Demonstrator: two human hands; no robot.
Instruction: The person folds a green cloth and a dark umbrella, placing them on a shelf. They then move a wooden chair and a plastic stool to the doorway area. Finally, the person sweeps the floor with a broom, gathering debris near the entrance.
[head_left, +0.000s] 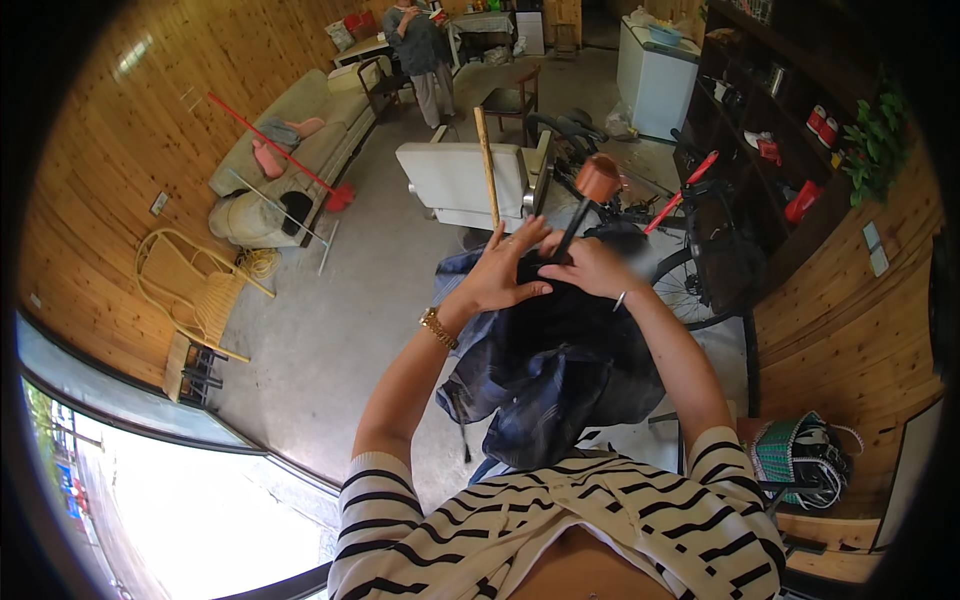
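Note:
A collapsed umbrella hangs before me, its orange-brown handle (598, 178) pointing up and away on a black shaft (573, 231). Loose folds of dark blue plaid canopy (551, 405) drape below my hands, black on the inner side. My right hand (592, 266), with a silver bangle at the wrist, grips the shaft just under the handle. Over the upper canopy, my left hand (499, 270) has its fingers spread and thumb apart; a gold watch (437, 328) is on that wrist. Whether its fingertips touch the cloth is hard to tell.
Beyond my hands stand a white armchair (461, 180), a wooden pole (486, 165) and a bicycle (682, 285). Dark shelves (795, 112) line the right. A sofa (300, 112), red broom (340, 196) and rattan chair (199, 289) are left. Another person (420, 52) stands far back.

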